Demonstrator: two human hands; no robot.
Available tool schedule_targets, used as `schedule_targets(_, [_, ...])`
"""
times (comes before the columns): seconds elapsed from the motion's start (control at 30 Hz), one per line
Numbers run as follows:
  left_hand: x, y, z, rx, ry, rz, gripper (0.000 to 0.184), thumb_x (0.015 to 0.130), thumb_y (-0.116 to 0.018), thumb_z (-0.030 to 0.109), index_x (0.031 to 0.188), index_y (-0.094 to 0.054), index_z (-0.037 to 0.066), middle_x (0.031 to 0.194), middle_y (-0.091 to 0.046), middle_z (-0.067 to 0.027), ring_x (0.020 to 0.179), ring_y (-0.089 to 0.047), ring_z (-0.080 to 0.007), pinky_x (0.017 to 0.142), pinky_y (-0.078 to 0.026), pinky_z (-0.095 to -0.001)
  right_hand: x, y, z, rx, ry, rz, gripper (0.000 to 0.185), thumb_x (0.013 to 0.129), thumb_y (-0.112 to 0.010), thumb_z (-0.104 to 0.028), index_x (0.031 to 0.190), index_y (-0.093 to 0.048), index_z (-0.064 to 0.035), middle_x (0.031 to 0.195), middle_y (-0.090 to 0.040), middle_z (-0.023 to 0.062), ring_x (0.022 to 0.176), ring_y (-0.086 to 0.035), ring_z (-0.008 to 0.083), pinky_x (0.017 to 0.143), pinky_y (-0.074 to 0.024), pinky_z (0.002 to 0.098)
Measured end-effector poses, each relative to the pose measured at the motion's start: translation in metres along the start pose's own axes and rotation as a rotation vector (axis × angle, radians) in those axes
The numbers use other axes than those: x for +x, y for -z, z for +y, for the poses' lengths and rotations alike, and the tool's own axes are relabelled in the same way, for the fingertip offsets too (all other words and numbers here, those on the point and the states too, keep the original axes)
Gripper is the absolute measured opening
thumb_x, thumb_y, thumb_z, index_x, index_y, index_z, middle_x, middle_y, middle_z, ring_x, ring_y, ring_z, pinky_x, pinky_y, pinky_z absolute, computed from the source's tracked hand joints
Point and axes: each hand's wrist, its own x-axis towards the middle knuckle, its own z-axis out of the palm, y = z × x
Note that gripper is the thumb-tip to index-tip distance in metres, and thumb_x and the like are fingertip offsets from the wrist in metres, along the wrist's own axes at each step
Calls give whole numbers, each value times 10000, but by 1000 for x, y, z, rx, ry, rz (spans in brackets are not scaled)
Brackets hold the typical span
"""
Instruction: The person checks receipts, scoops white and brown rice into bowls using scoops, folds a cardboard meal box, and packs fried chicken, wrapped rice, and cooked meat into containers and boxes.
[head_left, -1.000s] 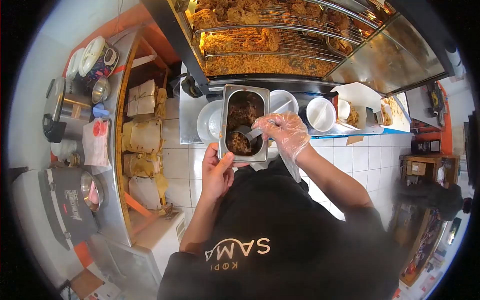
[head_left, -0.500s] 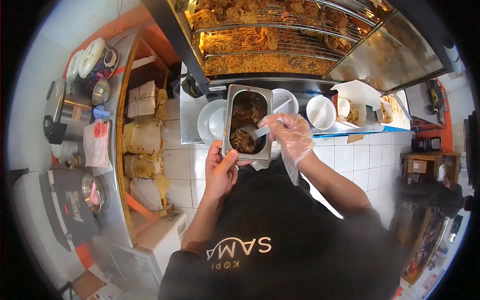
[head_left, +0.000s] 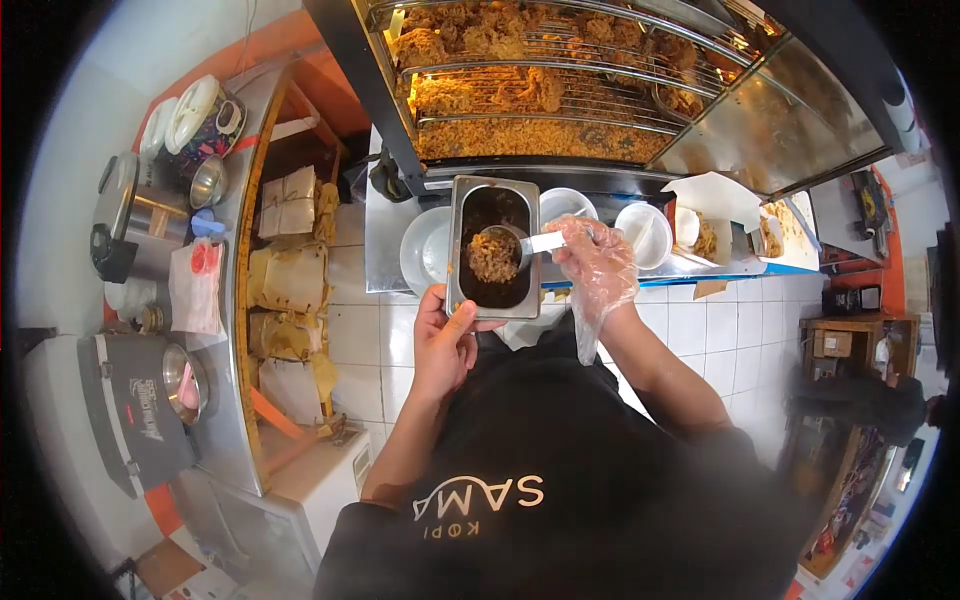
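Note:
My left hand (head_left: 447, 345) grips the lower left corner of a deep steel food pan (head_left: 455, 255), bare thumb on its rim. Dark brown sauce coats the inside of the pan. My right hand (head_left: 600, 268), in a clear plastic glove, is closed round the pale flat handle of a scoop (head_left: 545, 242). The scoop's round bowl is over the pan's middle, heaped with brown minced food (head_left: 492, 258). Just beyond the pan are a round white bowl (head_left: 428, 245) on the left and a white divided container (head_left: 568, 203) on the right.
Fried chicken (head_left: 500, 35) lies on wire racks in a lit display cabinet (head_left: 545, 160) ahead. Another white container (head_left: 643, 236) and an open box (head_left: 712, 197) with food stand to the right. A steel counter (head_left: 235, 290) with pots runs along the left. Another person (head_left: 865, 402) is at far right.
My right hand has drawn the scoop up in the pan, and its heaped minced food now shows clearly. My left hand still holds the pan in nearly the same place.

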Motion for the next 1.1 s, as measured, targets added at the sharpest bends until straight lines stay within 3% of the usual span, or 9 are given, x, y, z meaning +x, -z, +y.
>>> schedule_targets(0.1, [1, 1, 1, -7, 10, 7, 164, 991, -563, 143, 1085, -452, 66, 1031, -659, -131, 836, -737, -247, 323, -380, -173, 3, -5, -6, 200, -40, 42, 138, 926, -675, -152, 941, -699, -17, 817, -670, 59, 591, -479, 58, 486, -339, 182])
schedule_targets(0.43, [12, 8, -5, -14, 43, 61, 155, 985, -564, 119, 1084, -456, 69, 1026, -676, -129, 835, -738, -245, 319, -363, -174, 21, 27, -24, 452, -155, 301, 129, 937, -656, -142, 932, -663, -14, 701, -531, 9, 560, -421, 75, 463, -323, 194])
schedule_targets(0.53, [13, 13, -7, -3, 36, 82, 162, 978, -574, 116, 1085, -465, 62, 1012, -680, -128, 823, -738, -250, 317, -361, -175, 30, 67, -10, 435, -123, 236, 90, 934, -659, -129, 951, -629, -46, 862, -669, 52, 630, -511, 70, 499, -388, 162])
schedule_targets(0.67, [13, 25, -14, 21, 20, 87, 179, 974, -583, 127, 1081, -464, 47, 1011, -685, -137, 823, -739, -251, 311, -365, -178, 42, 98, 7, 337, -110, 387, 109, 937, -669, -181, 979, -641, -84, 887, -668, 21, 637, -517, 61, 499, -389, 163])
schedule_targets(0.7, [13, 26, -14, 27, 22, 94, 179, 975, -582, 128, 1081, -463, 46, 1012, -686, -140, 823, -739, -250, 311, -366, -177, 44, 101, 9, 323, -86, 432, 126, 916, -684, -134, 948, -675, -12, 688, -524, -11, 580, -449, 54, 459, -313, 175])
schedule_targets(0.8, [12, 28, -15, 49, 41, 110, 175, 977, -577, 128, 1080, -461, 47, 1018, -688, -148, 818, -739, -248, 312, -370, -175, 56, 116, 29, 315, -63, 443, 134, 916, -689, -151, 951, -672, -22, 695, -546, -13, 586, -478, 58, 471, -344, 163])
schedule_targets(0.9, [11, 31, -18, 51, 49, 107, 173, 979, -574, 129, 1080, -460, 48, 1013, -688, -149, 810, -739, -245, 312, -370, -172, 74, 130, 46, 230, -102, 431, 120, 915, -688, -151, 940, -670, -35, 743, -592, 10, 604, -500, 66, 487, -372, 153])
schedule_targets(1.0, [9, 29, -17, 52, 46, 105, 171, 978, -574, 128, 1078, -459, 49, 1000, -686, -143, 801, -738, -242, 312, -371, -171, 98, 143, 67, -140, -9, 393, 254, 957, -624, -308, 1025, -695, -74, 895, -674, 6, 681, -550, 81, 594, -429, 233])
schedule_targets(1.1, [7, 26, -17, 41, 51, 113, 135, 974, -572, 108, 1062, -477, 69, 1005, -697, -141, 820, -738, -244, 326, -353, -162, 98, 121, 52, -597, 156, 372, 266, 944, -614, -306, 1028, -709, -72, 892, -693, 35, 710, -593, 113, 665, -463, 277])
